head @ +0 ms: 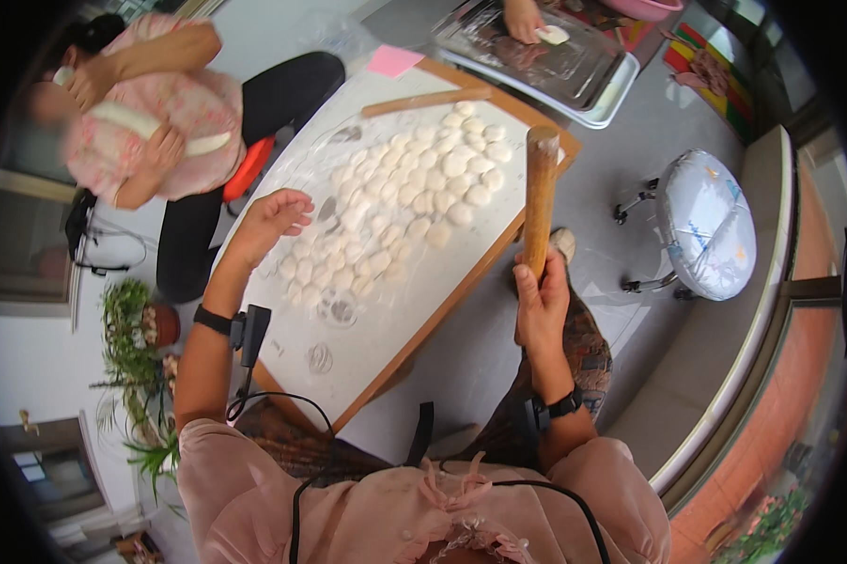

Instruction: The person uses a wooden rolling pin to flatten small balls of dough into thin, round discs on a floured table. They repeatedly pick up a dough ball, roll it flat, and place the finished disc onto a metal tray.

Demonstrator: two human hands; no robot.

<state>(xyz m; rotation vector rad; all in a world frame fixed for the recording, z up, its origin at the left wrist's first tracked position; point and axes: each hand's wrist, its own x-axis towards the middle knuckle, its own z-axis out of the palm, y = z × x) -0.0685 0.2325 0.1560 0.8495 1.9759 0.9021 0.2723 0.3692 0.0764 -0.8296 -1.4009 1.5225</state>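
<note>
A thick wooden rolling pin [540,197] is gripped at its lower end by my right hand [544,299], off the right side of the white table [367,352]. My left hand [272,220] hovers over the table's left side with fingers loosely curled and apart, and nothing shows in it. Many small round pieces of dough [395,176] cover the middle of the floured tabletop, just right of my left hand. Some look flattened, others blend together. Across the far end lies a thinner wooden rolling pin [427,102].
At left, a seated person [162,120] holds a rope of dough [131,121]. Another person's hand [524,21] touches a flat dough piece [553,34] on a dark metal tray [578,74]. A wheeled stool [705,225] stands right; potted plants [159,324] stand left.
</note>
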